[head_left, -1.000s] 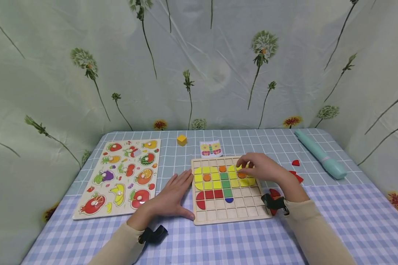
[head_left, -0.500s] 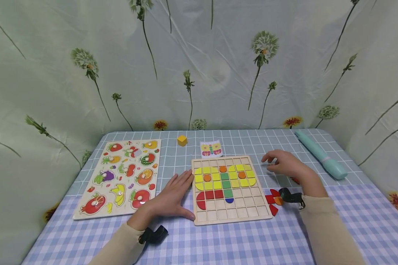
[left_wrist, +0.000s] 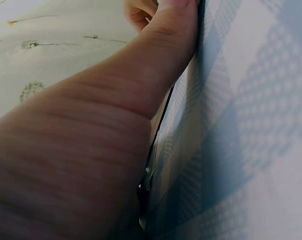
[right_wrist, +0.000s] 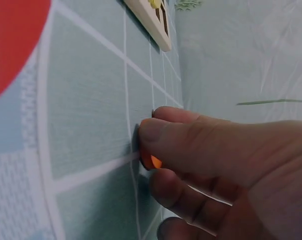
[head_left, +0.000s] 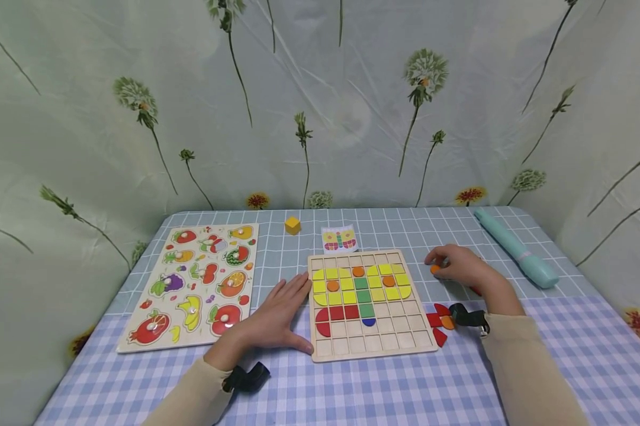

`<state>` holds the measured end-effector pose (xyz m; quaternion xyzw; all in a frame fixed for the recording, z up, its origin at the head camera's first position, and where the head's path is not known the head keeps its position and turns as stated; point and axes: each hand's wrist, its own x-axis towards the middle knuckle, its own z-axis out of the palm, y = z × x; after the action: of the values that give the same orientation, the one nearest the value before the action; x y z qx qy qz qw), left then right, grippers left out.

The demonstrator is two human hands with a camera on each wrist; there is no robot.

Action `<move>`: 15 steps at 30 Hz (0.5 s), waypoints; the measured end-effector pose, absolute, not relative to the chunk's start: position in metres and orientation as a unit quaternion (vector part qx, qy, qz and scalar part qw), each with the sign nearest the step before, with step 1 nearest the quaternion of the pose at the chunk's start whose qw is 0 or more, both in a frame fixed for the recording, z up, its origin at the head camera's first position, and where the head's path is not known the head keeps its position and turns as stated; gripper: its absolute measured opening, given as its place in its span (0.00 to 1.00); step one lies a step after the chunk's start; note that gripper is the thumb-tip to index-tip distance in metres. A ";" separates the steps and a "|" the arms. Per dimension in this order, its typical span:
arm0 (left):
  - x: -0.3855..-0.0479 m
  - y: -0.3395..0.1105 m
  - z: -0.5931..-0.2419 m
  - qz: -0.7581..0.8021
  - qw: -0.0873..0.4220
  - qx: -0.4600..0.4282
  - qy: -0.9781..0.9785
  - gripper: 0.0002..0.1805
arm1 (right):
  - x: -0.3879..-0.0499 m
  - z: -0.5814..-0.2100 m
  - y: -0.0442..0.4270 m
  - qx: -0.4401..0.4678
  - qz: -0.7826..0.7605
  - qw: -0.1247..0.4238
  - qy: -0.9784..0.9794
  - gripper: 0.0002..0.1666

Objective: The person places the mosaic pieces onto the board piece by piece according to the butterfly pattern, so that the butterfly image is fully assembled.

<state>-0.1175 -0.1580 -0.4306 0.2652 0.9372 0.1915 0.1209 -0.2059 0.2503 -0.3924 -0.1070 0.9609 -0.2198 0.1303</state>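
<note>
My left hand point(head_left: 278, 315) lies with fingers spread on the cloth, its thumb and fingertips against the left edge of a wooden grid board point(head_left: 388, 343). In the left wrist view the thumb and wrist fill much of the picture. Right of the board, my right hand point(head_left: 460, 265) pinches an orange piece point(right_wrist: 156, 161) between thumb and fingers, low over the cloth; most of that piece is covered. On the board, yellow tiles point(head_left: 320, 286) with orange discs form two blocks beside a green column point(head_left: 364, 297). Red tiles point(head_left: 337, 313) sit at lower left, and a blue half-round point(head_left: 369, 322) ends the column.
A butterfly picture card point(head_left: 339, 239) lies behind the board, with a yellow block point(head_left: 292, 225) to its left. The fruit puzzle point(head_left: 192, 284) is at the left. Loose red pieces point(head_left: 439, 337) and an orange one point(head_left: 447, 322) lie right of the board. A teal cylindrical object point(head_left: 517, 248) is farther right.
My right hand has moved off the board's upper right to the cloth beside it, and an orange piece now shows in its fingers. The left hand stays put.
</note>
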 end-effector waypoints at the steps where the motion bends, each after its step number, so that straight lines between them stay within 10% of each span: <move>1: -0.117 -0.158 -0.430 0.191 0.121 0.265 0.937 0.71 | -0.206 -0.392 0.250 -0.106 -0.222 0.129 0.961 0.13; 15: -0.117 -0.158 -0.429 0.193 0.123 0.265 0.937 0.71 | -0.205 -0.393 0.240 -0.119 -0.247 0.089 0.958 0.06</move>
<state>-0.1172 -0.1576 -0.4291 0.2651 0.9366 0.1934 0.1228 -0.2052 0.2397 -0.3934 -0.1193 0.9576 -0.2467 0.0888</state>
